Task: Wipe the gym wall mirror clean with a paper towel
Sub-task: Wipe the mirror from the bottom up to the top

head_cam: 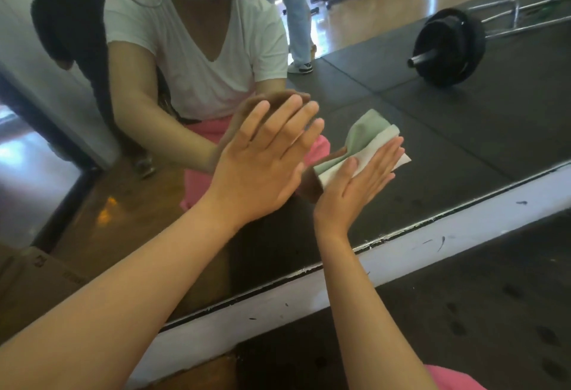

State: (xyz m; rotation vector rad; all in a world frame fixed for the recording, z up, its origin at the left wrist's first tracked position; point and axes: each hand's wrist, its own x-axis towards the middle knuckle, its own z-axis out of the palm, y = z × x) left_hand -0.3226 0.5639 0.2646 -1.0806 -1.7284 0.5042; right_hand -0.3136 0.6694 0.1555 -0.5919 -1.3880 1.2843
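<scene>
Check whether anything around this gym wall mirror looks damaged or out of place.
The white painted ledge below the wall mirror carries dark scuff marks, and the mirror's bottom edge looks ragged and chipped along it. Also, the bare left hand lies flat on the glass, which may leave prints.

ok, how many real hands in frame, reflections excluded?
2. The bare left hand presses flat on the large wall mirror, left of centre; the bare right hand, to its right, presses the folded white paper towel against the glass. None appear hidden.
</scene>
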